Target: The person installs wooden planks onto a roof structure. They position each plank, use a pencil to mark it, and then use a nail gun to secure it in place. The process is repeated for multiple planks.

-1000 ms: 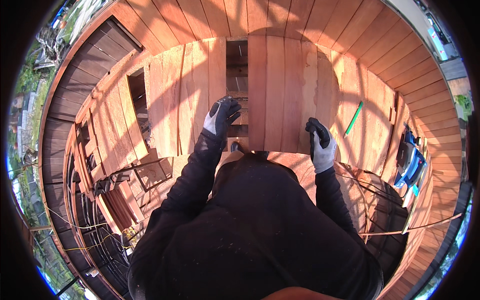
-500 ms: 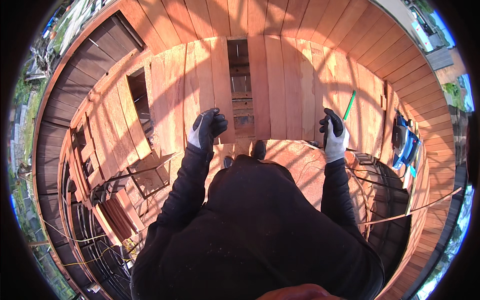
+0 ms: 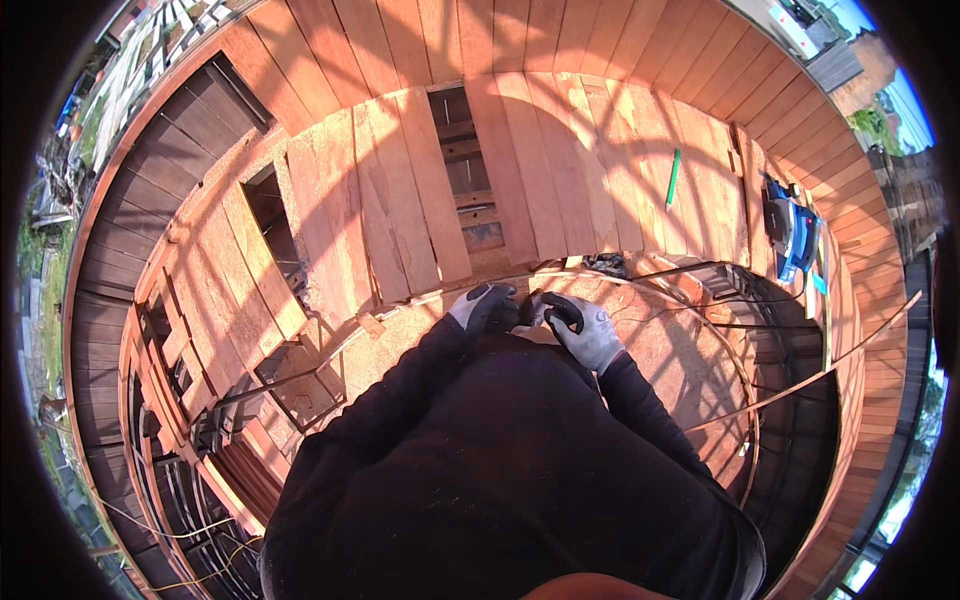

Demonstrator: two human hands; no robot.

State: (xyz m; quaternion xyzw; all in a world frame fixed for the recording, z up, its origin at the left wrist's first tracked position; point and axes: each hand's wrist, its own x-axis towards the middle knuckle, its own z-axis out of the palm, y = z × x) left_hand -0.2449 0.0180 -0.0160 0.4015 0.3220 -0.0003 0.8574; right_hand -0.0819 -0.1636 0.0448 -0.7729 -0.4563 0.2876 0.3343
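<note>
My two gloved hands are close together in front of my torso, just off the near edge of the wooden bench boards [image 3: 540, 170]. The gloves are white with dark fingers. My left hand [image 3: 486, 308] has its fingers curled inward. Opposite it, my right hand [image 3: 588, 330] is closed too, thumb and fingers bent together. A small dark shape shows between them; what it is, or whether either hand grips it, I cannot make out. Beyond my left hand, a dark gap between the boards reveals framing beneath.
A thin green stick-like thing [image 3: 673, 178] lies on the boards at right. Farther right sits a blue tool [image 3: 795, 235]. Short boards [image 3: 240, 475] are stacked at lower left. A long thin strip [image 3: 860, 345] slants across the right side. A curved slatted backrest [image 3: 640, 40] surrounds the bench.
Both hands have come inward and toward my body, from wide apart over the boards to almost touching. The view has turned and shifted slightly.
</note>
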